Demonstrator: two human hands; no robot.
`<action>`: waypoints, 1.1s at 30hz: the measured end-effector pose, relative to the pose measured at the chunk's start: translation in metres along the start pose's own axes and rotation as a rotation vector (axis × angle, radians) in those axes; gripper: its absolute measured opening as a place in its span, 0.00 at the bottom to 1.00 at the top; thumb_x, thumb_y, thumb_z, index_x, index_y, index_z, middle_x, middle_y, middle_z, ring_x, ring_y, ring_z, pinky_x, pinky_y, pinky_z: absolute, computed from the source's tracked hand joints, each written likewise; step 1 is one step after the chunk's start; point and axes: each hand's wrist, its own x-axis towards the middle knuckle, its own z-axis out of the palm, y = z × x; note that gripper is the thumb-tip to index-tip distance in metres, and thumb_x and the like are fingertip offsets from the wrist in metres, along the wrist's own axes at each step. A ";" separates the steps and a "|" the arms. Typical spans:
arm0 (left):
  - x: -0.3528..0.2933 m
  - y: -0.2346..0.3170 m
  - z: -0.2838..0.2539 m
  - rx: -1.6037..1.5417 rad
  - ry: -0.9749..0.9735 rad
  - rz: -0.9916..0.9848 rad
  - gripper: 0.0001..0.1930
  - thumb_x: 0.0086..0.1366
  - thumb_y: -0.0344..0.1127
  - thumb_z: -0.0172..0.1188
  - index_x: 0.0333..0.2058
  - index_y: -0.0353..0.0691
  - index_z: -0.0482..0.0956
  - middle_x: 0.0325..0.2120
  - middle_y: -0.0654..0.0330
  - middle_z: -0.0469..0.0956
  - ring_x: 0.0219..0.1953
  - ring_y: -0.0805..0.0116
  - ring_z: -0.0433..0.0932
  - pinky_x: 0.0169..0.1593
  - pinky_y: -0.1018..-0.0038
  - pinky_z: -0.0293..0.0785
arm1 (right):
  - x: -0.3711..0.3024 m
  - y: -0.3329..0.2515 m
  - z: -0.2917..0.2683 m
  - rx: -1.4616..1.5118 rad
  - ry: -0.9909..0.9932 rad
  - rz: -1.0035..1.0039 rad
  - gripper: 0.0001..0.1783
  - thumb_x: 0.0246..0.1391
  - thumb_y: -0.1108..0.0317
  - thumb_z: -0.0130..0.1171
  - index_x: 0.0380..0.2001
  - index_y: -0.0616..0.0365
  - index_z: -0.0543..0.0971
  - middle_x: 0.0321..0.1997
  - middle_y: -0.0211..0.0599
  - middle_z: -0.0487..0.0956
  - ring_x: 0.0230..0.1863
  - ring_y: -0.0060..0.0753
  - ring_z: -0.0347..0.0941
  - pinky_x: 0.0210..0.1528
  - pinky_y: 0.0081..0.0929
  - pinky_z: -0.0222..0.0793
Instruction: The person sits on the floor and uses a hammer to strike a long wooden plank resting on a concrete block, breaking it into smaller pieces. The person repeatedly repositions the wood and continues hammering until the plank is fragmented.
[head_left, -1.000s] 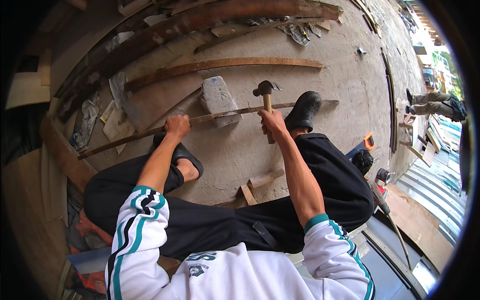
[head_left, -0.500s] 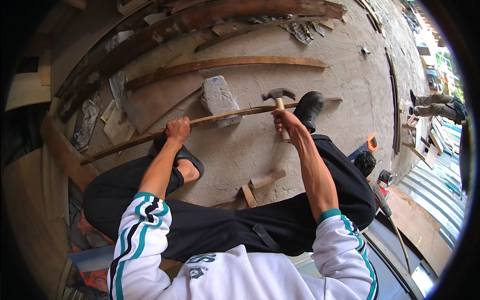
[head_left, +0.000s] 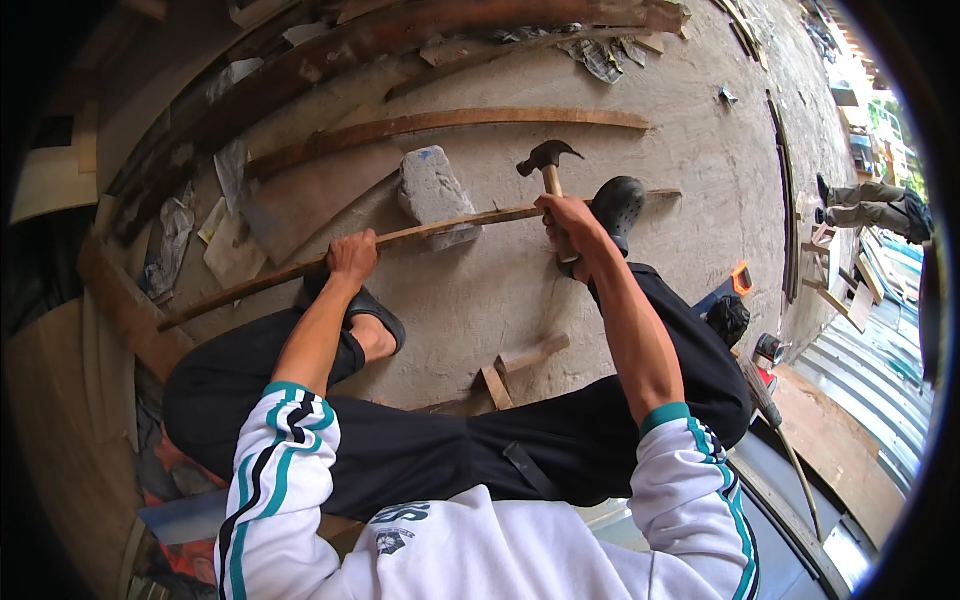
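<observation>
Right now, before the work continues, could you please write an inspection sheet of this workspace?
Surface: rough, bare-looking concrete floor.
Things in use: long wooden strip across a pale block; hammer.
Clutter: loose board, crumpled paper, short wood pieces.
Hands: left hand grips the strip; right hand grips the hammer's handle.
Cables: nothing seen.
Surroundings: orange-handled saw, corrugated sheets and another person's legs, all at right.
</observation>
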 end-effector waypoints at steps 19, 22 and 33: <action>0.050 -0.009 -0.062 -0.291 -0.725 -0.045 0.28 0.49 0.61 0.68 0.25 0.36 0.84 0.19 0.54 0.80 0.20 0.65 0.79 0.29 0.66 0.75 | -0.041 0.048 -0.017 -0.153 0.126 -0.028 0.17 0.52 0.62 0.63 0.19 0.63 0.72 0.18 0.36 0.72 0.15 0.30 0.70 0.16 0.31 0.65; 0.045 -0.007 -0.070 -0.414 -0.702 -0.084 0.35 0.48 0.70 0.67 0.24 0.35 0.84 0.18 0.56 0.79 0.20 0.65 0.79 0.28 0.67 0.75 | -0.041 0.053 -0.016 -0.062 0.078 0.079 0.16 0.53 0.62 0.64 0.21 0.62 0.72 0.18 0.35 0.72 0.15 0.32 0.70 0.17 0.34 0.66; 0.048 -0.014 -0.061 -0.422 -0.718 -0.134 0.45 0.49 0.82 0.56 0.24 0.35 0.84 0.18 0.57 0.79 0.24 0.66 0.79 0.31 0.67 0.73 | -0.014 0.097 -0.010 0.092 0.039 0.221 0.14 0.55 0.63 0.63 0.24 0.62 0.73 0.19 0.37 0.73 0.16 0.35 0.70 0.19 0.35 0.68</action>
